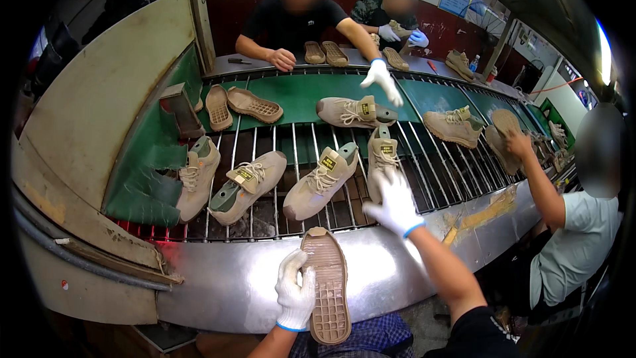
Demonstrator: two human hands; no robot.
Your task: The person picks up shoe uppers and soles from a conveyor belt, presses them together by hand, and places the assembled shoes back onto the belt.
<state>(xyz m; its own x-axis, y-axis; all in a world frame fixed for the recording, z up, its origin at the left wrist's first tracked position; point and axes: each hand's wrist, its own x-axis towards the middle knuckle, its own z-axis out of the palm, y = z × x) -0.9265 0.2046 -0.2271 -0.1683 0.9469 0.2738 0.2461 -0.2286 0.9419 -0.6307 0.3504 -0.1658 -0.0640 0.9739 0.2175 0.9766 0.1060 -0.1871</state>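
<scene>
My left hand [295, 292], in a white knit glove, is closed on the edge of a tan shoe sole [330, 292]. The sole stands nearly upright before me, its gridded inner face showing. My right hand [397, 207], gloved the same way and slightly blurred, reaches over the metal edge with thumb and fingers apart. Its fingers overlap the lower part of a beige lace-up shoe [383, 151] on the rack; whether they touch it I cannot tell. Left of that shoe lie another beige shoe [321, 182], a third shoe [248, 185] and a fourth [198, 179], with green lasts inside.
A rack of metal bars [424, 179] lies behind a shiny metal ledge [232, 285]. Two loose soles [255, 105] rest on green sheeting. Across the rack a co-worker's gloved hand [382, 82] hovers near a shoe [354, 111]. At right, another person's hand [517, 144] holds a sole.
</scene>
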